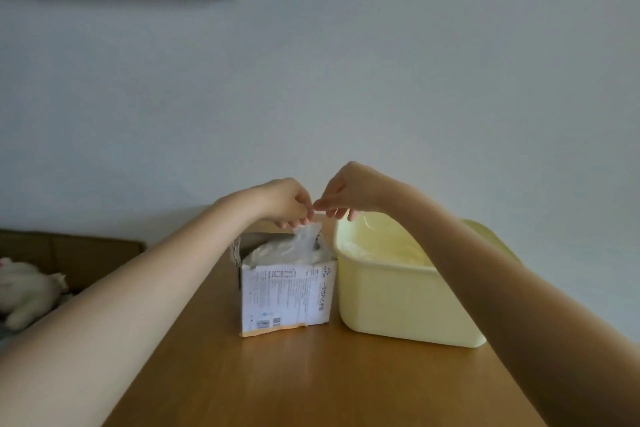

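The sheet (306,231) is thin, translucent, whitish plastic, crumpled and puckered into a narrow tuft that sticks up out of the open top of the box (287,298). Below the tuft it widens into a wrinkled, cloudy mass that fills the box mouth. Light shows through it at the edges, and it has no print or colour of its own.

The left hand (290,203) hangs over the box with its fingers curled down, pinching the top of the tuft between the fingertips. The right hand (349,191) comes in from the other side. Its thumb and forefinger are pressed together right against the left fingertips, and its other fingers hang loosely. Whether that pinch has caught an edge of the sheet cannot be told.

The box is white card with small dark print and a torn orange bottom edge. It stands upright on the wooden table (311,378), touching a pale yellow bin (398,305) on its right. A plush toy (24,291) lies far left, off the table.
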The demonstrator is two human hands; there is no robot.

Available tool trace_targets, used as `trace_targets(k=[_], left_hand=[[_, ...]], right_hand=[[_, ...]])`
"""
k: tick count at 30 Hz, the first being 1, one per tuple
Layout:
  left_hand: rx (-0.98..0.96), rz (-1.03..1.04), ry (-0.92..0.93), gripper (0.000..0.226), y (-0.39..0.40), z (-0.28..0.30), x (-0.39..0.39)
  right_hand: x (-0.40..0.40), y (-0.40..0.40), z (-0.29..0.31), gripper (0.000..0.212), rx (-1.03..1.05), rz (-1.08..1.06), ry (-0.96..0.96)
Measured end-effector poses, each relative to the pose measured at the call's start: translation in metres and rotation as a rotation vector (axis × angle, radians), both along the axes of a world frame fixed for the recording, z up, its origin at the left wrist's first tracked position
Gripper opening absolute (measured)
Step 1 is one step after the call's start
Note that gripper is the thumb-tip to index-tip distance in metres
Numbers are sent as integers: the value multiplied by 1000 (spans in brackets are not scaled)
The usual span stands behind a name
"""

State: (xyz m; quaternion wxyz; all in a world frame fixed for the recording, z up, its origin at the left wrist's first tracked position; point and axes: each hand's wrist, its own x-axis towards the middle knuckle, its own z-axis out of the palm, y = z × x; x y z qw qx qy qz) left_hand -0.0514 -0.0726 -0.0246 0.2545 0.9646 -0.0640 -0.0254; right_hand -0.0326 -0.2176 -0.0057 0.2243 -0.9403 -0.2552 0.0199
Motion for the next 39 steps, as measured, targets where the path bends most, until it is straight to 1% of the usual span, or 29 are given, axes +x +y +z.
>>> trace_targets(k=[2, 3, 4, 5, 7, 8, 9, 10, 11, 13, 15, 16, 18, 21, 22, 24, 26, 27, 28, 29, 30, 31, 32, 33, 34, 35, 36, 38, 39], left_hand=[[7, 32, -3, 21, 15, -8, -5], [-3, 45, -14, 23, 21, -12, -7], [-29, 49, -25, 28, 26, -14, -9], [-73, 35, -27, 32, 30, -15, -10], [-241, -23, -1, 37, 32, -17, -16], [-326, -53, 32, 36, 32, -17, -18], [-365, -85, 71, 33, 32, -19, -21], [-355, -106, 102, 29, 31, -22, -21], [-295, -108, 120, 25, 30, -24, -21], [-101, -97, 139, 20, 28, -30, -19], [71, -119, 140, 21, 26, -30, -20], [118, -127, 136, 23, 25, -28, -21], [146, -109, 160, 23, 22, -26, -21], [151, -86, 163, 11, 23, -28, -17], [133, -69, 144, 13, 25, -28, -16], [96, -11, 84, 27, 30, -26, -11], [3, 15, 8, 30, 34, -20, -8], [-97, -2, -25, 29, 33, -15, -10], [-253, -47, -26, 30, 31, -11, -14], [-422, -103, 6, 32, 27, -6, -18], [-582, -165, 77, 34, 23, -3, -23], [-710, -241, 156, 36, 18, 2, -30], [-795, -328, 226, 35, 14, 4, -32], [-862, -389, 272, 38, 9, 5, -34], [-917, -437, 304, 54, 4, 5, -31], [-943, -456, 331, 72, -1, 6, -28], [-938, -464, 344, 83, -6, 6, -25], [-951, -476, 363, 90, -13, 6, -20], [-973, -505, 388, 90, -18, 7, -19]], right_hand=[[-4, 15, -10, 38, -196, -46, 20], [-4, 23, -16, 38, -257, -55, 4], [-5, 29, -22, 35, -277, -51, -26], [-5, 35, -26, 29, -253, -47, -69], [-7, 40, -29, 19, -89, -26, -108], [-9, 40, -28, 13, 17, 6, -83], [-11, 40, -28, 15, 109, 47, -32], [-13, 39, -27, 22, 173, 83, 8], [-15, 38, -27, 26, 206, 101, 22], [-18, 35, -28, 26, 304, 95, 31], [-19, 33, -26, 24, 541, 93, 121], [-18, 31, -24, 23, 667, 98, 172], [-16, 25, -19, 23, 836, 89, 199], [-9, 14, -10, 23, 1043, 61, 194], [-8, 9, -5, 22, 1130, 54, 208], [-2, -3, 4, 21, 1282, 23, 207], [5, -18, 14, 18, 1366, -42, 176], [8, -26, 18, 17, 1371, -81, 171], [11, -31, 19, 18, 1381, -104, 191], [14, -37, 17, 20, 1408, -97, 239], [17, -40, 12, 22, 1431, -70, 293], [21, -44, 7, 21, 1443, -31, 349], [24, -49, 1, 17, 1447, 8, 401], [23, -54, -2, 17, 1442, 57, 430], [22, -59, -5, 19, 1429, 111, 443], [21, -65, -6, 19, 1424, 127, 455], [20, -72, -7, 15, 1432, 107, 462], [19, -85, -9, 6, 1427, 88, 449], [21, -92, -9, 8, 1417, 100, 449]])
